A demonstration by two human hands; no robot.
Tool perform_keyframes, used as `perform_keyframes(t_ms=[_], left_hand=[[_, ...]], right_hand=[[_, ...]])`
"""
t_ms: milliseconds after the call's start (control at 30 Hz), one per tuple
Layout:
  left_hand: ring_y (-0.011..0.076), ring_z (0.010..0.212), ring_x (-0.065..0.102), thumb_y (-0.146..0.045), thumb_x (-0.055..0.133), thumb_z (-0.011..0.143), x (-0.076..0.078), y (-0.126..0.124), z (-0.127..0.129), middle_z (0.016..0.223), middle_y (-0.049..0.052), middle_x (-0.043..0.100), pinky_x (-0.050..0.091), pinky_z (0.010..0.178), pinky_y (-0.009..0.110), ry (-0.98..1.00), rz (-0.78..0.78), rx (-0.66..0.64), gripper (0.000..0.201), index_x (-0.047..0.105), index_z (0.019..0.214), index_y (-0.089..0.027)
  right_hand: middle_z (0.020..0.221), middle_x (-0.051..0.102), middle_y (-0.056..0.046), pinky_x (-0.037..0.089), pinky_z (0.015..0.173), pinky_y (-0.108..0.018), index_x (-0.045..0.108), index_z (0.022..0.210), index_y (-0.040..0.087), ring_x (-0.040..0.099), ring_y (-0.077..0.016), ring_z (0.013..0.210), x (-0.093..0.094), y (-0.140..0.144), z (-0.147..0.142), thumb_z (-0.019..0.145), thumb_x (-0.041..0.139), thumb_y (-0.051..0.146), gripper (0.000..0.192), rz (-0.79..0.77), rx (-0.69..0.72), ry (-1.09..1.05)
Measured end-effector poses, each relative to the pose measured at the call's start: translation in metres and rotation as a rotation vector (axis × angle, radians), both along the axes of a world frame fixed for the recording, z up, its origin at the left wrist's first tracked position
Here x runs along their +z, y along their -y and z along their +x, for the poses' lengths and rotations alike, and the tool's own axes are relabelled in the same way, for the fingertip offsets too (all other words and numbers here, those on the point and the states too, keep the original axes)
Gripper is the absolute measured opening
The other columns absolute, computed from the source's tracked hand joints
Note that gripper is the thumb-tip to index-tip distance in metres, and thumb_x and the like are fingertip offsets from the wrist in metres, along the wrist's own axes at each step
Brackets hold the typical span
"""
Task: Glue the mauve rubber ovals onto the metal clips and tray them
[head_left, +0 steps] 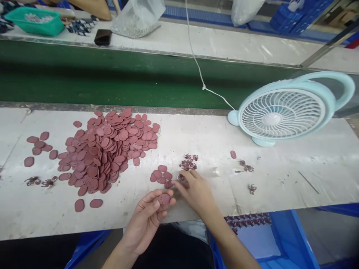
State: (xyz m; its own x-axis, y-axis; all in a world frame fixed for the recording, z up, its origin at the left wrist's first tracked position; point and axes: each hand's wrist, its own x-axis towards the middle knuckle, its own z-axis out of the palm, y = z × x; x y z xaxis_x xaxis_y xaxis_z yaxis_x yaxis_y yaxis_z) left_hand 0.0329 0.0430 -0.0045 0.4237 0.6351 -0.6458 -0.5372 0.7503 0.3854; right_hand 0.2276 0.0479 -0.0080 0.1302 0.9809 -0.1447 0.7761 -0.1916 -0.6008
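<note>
My left hand (148, 216) is closed on a dark-red oval disc (164, 198) with tiny holes, pinched between thumb and fingers just above the table's front edge. My right hand (196, 190) reaches over the table with thumb and forefinger apart. Its fingertips are at the near side of a cluster of small dark-brown and white figure-like parts (188, 162); whether they touch one is hard to see. Between the two hands and slightly beyond lies a small group of loose oval discs (162, 175). A large heap of the same discs (98, 153) spreads to the left.
At the right stands a light-blue fan (280, 112), its white cord (196, 63) running upward. A small clear container (216, 172) sits beside my right hand. Below the edge, a blue crate (291, 235) holds rows of dark parts. Beyond the green strip (126, 74) lies a plastic bag (137, 20).
</note>
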Motion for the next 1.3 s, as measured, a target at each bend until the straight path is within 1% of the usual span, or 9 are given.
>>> perform_keyframes(t_ms=[167,267,333,433,533,700,900,1067,1300], left_hand=[[0.0247,0.098,0.077,-0.017,0.086,0.073,0.000,0.001,-0.006,0.113,0.008,0.079,0.062,0.065,0.016,-0.084,0.002,0.007,0.025,0.077,0.096,-0.022],[0.0272,0.100,0.077,-0.017,0.089,0.069,-0.004,0.001,-0.010,0.112,0.007,0.080,0.063,0.064,0.017,-0.129,0.001,-0.019,0.028,0.078,0.094,-0.024],[0.0284,0.102,0.076,-0.017,0.089,0.068,-0.006,0.002,-0.009,0.113,0.007,0.079,0.062,0.064,0.017,-0.150,0.011,-0.044,0.028,0.078,0.092,-0.024],[0.0293,0.106,0.075,-0.018,0.088,0.070,-0.006,0.007,0.000,0.116,0.007,0.078,0.062,0.065,0.019,-0.160,0.058,-0.090,0.025,0.078,0.092,-0.024],[0.0277,0.104,0.075,-0.020,0.086,0.073,-0.006,0.016,0.012,0.115,0.008,0.078,0.061,0.070,0.023,-0.135,0.115,-0.137,0.021,0.078,0.092,-0.024],[0.0227,0.098,0.074,-0.019,0.086,0.073,-0.006,0.022,0.027,0.114,0.008,0.078,0.059,0.074,0.027,-0.054,0.246,-0.188,0.024,0.079,0.096,-0.024],[0.0169,0.092,0.073,-0.016,0.083,0.077,-0.001,0.024,0.029,0.115,0.007,0.078,0.057,0.079,0.026,0.007,0.315,-0.207,0.022,0.078,0.097,-0.023],[0.0165,0.088,0.073,-0.014,0.083,0.076,0.001,0.023,0.031,0.114,0.007,0.078,0.058,0.080,0.027,-0.008,0.315,-0.211,0.012,0.078,0.085,-0.019],[0.0206,0.089,0.074,-0.015,0.084,0.075,-0.004,0.027,0.031,0.110,0.008,0.079,0.059,0.079,0.031,-0.095,0.380,-0.197,0.006,0.079,0.075,-0.018]], right_hand=[[0.084,0.067,-0.005,0.042,0.063,-0.028,0.062,0.091,0.021,0.064,-0.0194,0.070,0.008,0.009,-0.001,0.090,0.061,0.024,0.003,-0.058,-0.066,0.005],[0.073,0.067,0.000,0.043,0.061,-0.026,0.059,0.092,0.021,0.064,-0.0165,0.063,0.019,0.035,0.005,0.086,0.059,0.014,0.009,-0.083,-0.114,-0.062],[0.074,0.070,0.002,0.048,0.062,-0.025,0.059,0.102,0.022,0.066,-0.0151,0.064,0.026,0.055,0.008,0.089,0.058,0.017,0.014,-0.087,-0.190,-0.291],[0.090,0.077,-0.003,0.057,0.073,-0.029,0.062,0.118,0.023,0.073,-0.0175,0.081,0.034,0.080,0.009,0.093,0.064,0.028,0.025,-0.055,-0.340,-0.904],[0.103,0.077,-0.007,0.057,0.089,-0.034,0.075,0.107,0.023,0.073,-0.0216,0.099,0.037,0.093,0.007,0.091,0.070,0.027,0.017,0.019,-0.355,-1.215],[0.106,0.070,-0.004,0.057,0.084,-0.029,0.078,0.103,0.029,0.069,-0.0180,0.098,0.038,0.092,0.002,0.091,0.070,0.018,0.018,0.152,-0.329,-1.136],[0.095,0.076,-0.004,0.060,0.077,-0.028,0.077,0.099,0.026,0.072,-0.0173,0.084,0.040,0.085,-0.008,0.089,0.073,0.027,0.011,-0.008,-0.383,-1.131],[0.095,0.077,-0.006,0.061,0.074,-0.030,0.077,0.098,0.022,0.073,-0.0187,0.081,0.040,0.083,-0.012,0.086,0.076,0.032,0.015,-0.050,-0.429,-1.121],[0.090,0.076,-0.003,0.059,0.075,-0.026,0.075,0.093,0.022,0.072,-0.0157,0.081,0.045,0.078,-0.005,0.087,0.076,0.032,0.012,-0.087,-0.376,-1.115]])
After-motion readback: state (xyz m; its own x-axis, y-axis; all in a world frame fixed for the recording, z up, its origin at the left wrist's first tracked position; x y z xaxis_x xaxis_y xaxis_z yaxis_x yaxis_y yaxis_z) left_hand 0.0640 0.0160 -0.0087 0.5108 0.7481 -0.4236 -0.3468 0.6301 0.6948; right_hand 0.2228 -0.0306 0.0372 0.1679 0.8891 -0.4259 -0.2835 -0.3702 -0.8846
